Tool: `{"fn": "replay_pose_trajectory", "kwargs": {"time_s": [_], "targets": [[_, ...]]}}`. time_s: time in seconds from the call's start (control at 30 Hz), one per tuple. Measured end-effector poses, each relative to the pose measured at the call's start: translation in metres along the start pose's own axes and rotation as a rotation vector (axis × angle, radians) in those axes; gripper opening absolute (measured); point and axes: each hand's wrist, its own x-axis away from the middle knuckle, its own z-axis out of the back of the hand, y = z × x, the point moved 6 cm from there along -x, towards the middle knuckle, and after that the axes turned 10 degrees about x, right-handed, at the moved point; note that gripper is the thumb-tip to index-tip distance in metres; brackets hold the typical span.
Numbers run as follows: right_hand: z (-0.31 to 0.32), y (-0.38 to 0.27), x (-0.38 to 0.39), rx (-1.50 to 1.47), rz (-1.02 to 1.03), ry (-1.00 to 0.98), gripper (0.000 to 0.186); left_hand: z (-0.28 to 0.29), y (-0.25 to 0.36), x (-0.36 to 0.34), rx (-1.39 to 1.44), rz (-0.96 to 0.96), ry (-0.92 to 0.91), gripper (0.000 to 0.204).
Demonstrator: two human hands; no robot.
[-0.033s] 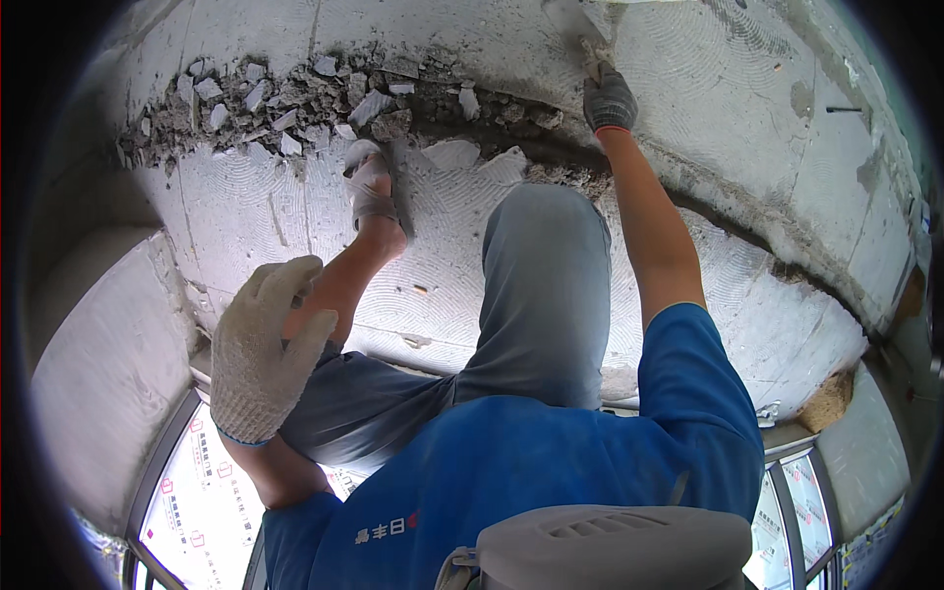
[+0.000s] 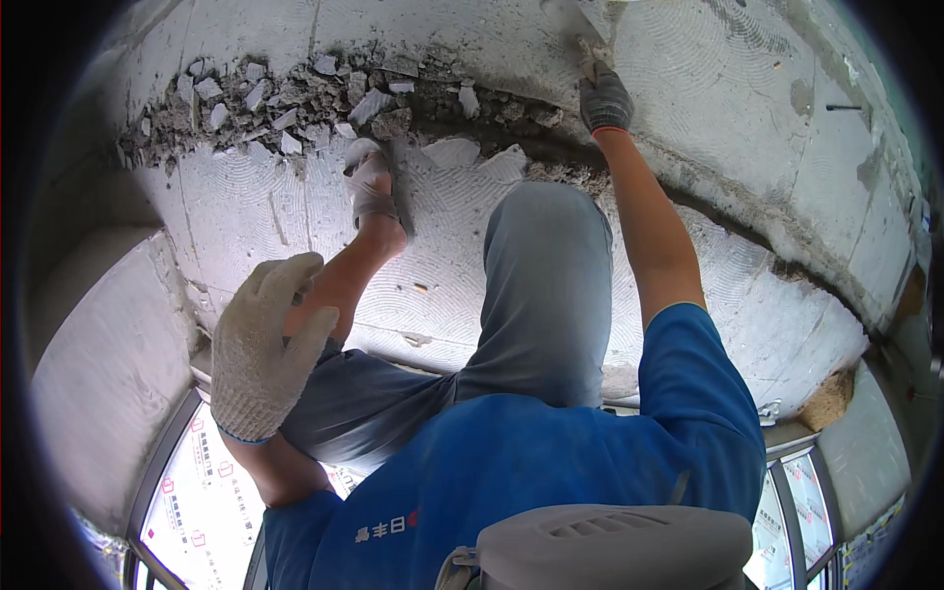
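Observation:
My right hand (image 2: 606,101), in a dark grey glove with a reddish cuff, is stretched far forward and closed round the handle of a trowel (image 2: 570,28). The trowel's flat metal blade points away to the upper left, low over the pale floor slabs (image 2: 472,44); whether it touches them I cannot tell. Nearer to me, at the left, my left hand (image 2: 264,349) wears a whitish knit glove. Its thumb stands apart from the fingers and nothing shows in it. This hand is over my bent left leg.
A rough channel (image 2: 452,123) crosses the floor ahead. Broken mortar and tile chips (image 2: 258,95) fill its left part. My sandalled left foot (image 2: 369,187) stands at its near edge. Window frames (image 2: 162,462) lie behind me, and a plastered wall block (image 2: 118,334) is at the left.
My right hand has shifted slightly left with the trowel, and more of the blade shows distinctly. My left hand has barely moved.

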Motion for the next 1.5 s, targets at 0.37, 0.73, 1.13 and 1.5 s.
{"fn": "replay_pose_trajectory", "kwargs": {"time_s": [0.37, 0.73, 1.13, 1.5], "targets": [[0.054, 0.104, 0.118, -0.163, 0.048, -0.170, 0.042, -0.008, 0.021, -0.009, -0.007, -0.101, -0.055, 0.038], [-0.010, 0.148, 0.368, -1.074, -1.057, -0.398, 0.027, -0.012, 0.011, -0.013, 0.017, 0.008, -0.118, 0.039], [-0.091, 0.013, 0.307, -1.451, -1.339, -0.918, 0.046, -0.017, 0.001, -0.013, 0.040, 0.015, -0.144, 0.037], [-0.048, 0.001, 0.223, -1.335, -0.515, -1.073, 0.031, -0.008, -0.001, 0.000, -0.019, 0.013, -0.053, 0.040]]}}
